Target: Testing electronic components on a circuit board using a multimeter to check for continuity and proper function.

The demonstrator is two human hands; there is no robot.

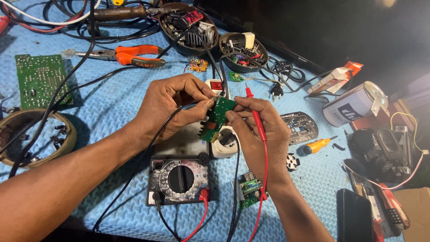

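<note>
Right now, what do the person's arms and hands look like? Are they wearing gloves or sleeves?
No gloves and no sleeves in view. The left hand and the right hand are bare, and both forearms are bare as far as the picture's edge. No watch, ring or bracelet shows. The fingers have short nails.

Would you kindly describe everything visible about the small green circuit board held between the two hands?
The small green circuit board is a narrow rectangle carrying dark components, held tilted above the grey multimeter and blue foam mat. The left hand pinches its upper end; the right hand grips its right edge, also holding a red probe with its tip up.
</note>
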